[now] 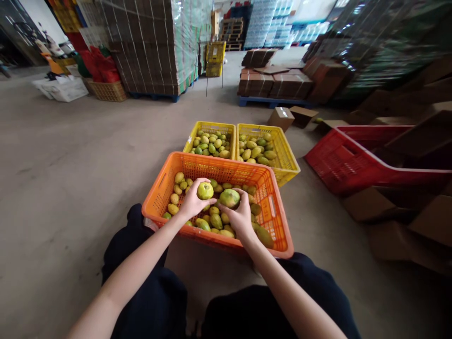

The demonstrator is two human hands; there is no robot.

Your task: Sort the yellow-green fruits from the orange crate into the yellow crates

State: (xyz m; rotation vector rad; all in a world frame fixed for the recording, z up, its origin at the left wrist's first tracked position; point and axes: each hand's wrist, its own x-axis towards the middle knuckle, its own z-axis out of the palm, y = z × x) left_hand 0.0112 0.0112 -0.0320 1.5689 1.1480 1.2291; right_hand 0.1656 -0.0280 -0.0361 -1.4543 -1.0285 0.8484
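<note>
My left hand point(194, 201) grips a yellow-green papaya point(205, 190), its end turned up. Beside it, my right hand point(240, 214) is closed around a greener papaya point(229, 198). Both fruits are held above an orange crate point(215, 162) that stands between my legs. Many more papayas point(216, 221), yellow to green, lie loose in this crate, partly hidden by my hands. The two held fruits are close together but apart.
Just beyond stand two yellow crates point(289, 157) holding similar fruit. A red crate point(339, 162) and open cardboard boxes point(391, 235) crowd the right. Farther off are a wrapped pallet stack point(148, 47), flattened cartons on a blue pallet point(275, 101) and a white basket point(65, 89).
</note>
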